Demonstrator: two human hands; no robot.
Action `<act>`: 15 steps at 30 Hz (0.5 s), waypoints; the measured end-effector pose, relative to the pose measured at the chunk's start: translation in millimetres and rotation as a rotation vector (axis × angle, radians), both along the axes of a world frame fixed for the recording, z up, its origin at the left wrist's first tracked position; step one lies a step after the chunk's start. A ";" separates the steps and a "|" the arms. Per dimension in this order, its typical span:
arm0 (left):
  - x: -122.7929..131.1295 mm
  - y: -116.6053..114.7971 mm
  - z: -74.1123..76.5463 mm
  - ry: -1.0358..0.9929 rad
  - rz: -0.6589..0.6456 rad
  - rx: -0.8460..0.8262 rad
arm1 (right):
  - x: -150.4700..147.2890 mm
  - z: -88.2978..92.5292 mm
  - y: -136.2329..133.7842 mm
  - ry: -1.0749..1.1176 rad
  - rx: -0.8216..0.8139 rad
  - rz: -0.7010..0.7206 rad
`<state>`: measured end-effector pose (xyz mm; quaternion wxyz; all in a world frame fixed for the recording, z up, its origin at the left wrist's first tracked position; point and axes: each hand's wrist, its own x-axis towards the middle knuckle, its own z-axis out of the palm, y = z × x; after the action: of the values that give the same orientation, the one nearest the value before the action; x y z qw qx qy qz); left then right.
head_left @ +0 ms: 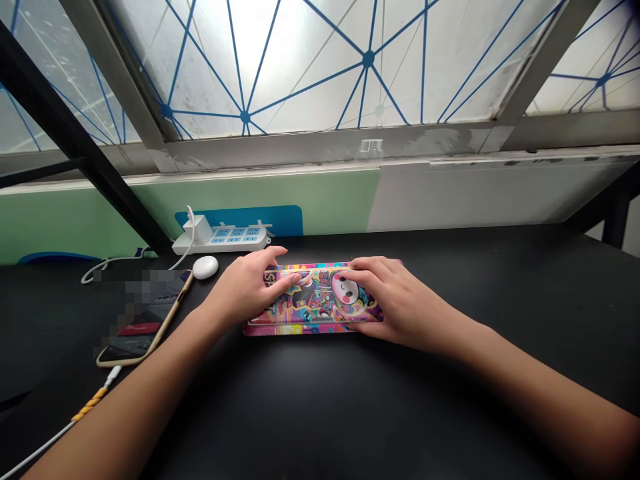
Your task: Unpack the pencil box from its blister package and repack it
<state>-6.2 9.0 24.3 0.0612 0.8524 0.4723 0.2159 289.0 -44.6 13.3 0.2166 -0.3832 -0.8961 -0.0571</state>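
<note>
A flat, oblong pencil case [320, 301] with a bright cartoon print lies on the black desk in front of me. My left hand [249, 283] grips its left end, thumb laid over the top and index finger reaching past the far edge. At the right end, my right hand [395, 297] clasps the case, with the thumb along the near edge and the fingers across the top. The lid appears closed. Parts of both ends are hidden under my hands.
A phone [145, 327] with a charging cable [90, 404] lies left of my left forearm. Beside it sits a white earbud case [205, 268]. A power strip [230, 238] with a plugged-in charger [197, 229] stands against the wall. Black desk surface [320, 407] extends around the case.
</note>
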 end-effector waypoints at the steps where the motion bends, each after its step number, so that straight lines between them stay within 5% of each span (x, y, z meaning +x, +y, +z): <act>1: -0.4 0.4 0.5 -0.023 0.008 -0.008 | 0.2 -0.3 0.2 0.005 0.006 0.013; 10: -0.4 2.8 0.9 -0.024 -0.045 -0.014 | 1.5 -1.7 2.1 0.003 0.021 0.061; 15: -0.9 1.2 4.1 0.011 -0.087 0.095 | 7.8 3.1 6.0 0.188 -0.041 0.007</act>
<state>-7.1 10.2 28.5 0.0271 0.8754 0.4241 0.2304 296.9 -38.6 16.4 0.2919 -0.3880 -0.8742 -0.0017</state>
